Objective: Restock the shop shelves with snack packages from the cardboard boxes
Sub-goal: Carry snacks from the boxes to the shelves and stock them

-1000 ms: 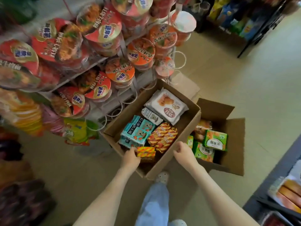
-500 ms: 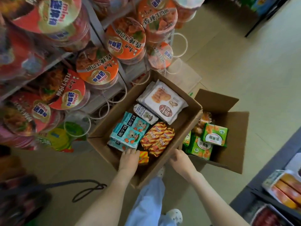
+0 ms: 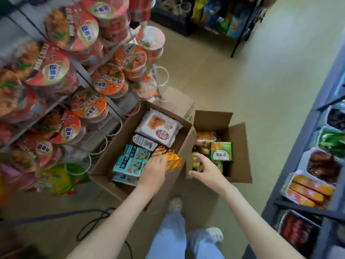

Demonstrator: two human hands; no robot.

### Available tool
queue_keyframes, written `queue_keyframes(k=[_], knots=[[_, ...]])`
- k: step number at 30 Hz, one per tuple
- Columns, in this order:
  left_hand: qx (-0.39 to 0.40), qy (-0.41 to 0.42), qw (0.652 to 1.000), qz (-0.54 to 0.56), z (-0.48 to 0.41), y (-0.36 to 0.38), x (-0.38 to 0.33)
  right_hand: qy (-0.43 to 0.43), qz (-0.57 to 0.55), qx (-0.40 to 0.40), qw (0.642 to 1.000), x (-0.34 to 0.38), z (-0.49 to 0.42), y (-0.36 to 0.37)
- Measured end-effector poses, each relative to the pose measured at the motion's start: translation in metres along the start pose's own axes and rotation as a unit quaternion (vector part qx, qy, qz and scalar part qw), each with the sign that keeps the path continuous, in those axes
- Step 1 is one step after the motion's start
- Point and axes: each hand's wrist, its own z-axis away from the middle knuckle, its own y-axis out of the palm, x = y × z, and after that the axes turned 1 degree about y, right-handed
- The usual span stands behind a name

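**Reaching into 2 open snack boxes on a shop floor**

The left hand (image 3: 155, 170) is down inside the left cardboard box (image 3: 110, 146). Its fingers are curled over an orange and yellow striped package (image 3: 174, 161), gripping it close to the box's near right wall. The right hand (image 3: 207, 169) is apart from it and holds nothing. Its fingers are spread and relaxed above the near left corner of the right cardboard box (image 3: 240, 157). Whether it touches the cardboard cannot be told.

The 2 boxes sit close side by side on the pale floor with their tops open. In the left box, teal packages (image 3: 130, 161) lie just left of the gripping hand. A small grey and white packet (image 3: 144, 142) lies beyond them, and a large white packet (image 3: 158, 128) fills the far end. In the right box, a green carton (image 3: 221, 151) lies just beyond the right hand's fingers.

To the left stands a wire rack of red and orange noodle cups (image 3: 110, 81). On the right edge, a display case (image 3: 298, 161) holds trays of food. Below, legs in light blue jeans (image 3: 171, 236) and white shoes are visible.
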Motion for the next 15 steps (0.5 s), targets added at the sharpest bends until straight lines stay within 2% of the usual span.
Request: queue_keyframes(k=[3, 5, 8, 11, 15], knots=[[-0.097, 0.047, 0.994, 0.009, -0.022, -0.040, -0.056, -0.001, -0.080, -0.020, 0.997, -0.012, 0.046, -0.042], [-0.130, 0.074, 0.988, 0.034, -0.034, -0.069, -0.105, -0.011, -0.129, -0.034, 0.991, -0.020, 0.078, -0.073], [-0.150, 0.086, 0.973, 0.152, -0.047, -0.105, -0.190, -0.058, -0.178, -0.075, 0.979, -0.032, 0.132, -0.122], [-0.124, 0.064, 0.951, 0.276, -0.061, -0.133, -0.276, -0.085, -0.229, -0.167, 0.955, -0.045, 0.195, -0.170], [-0.130, 0.155, 0.910, 0.361, -0.071, -0.155, -0.383, -0.099, -0.240, -0.320, 0.911, -0.075, 0.269, -0.214]])
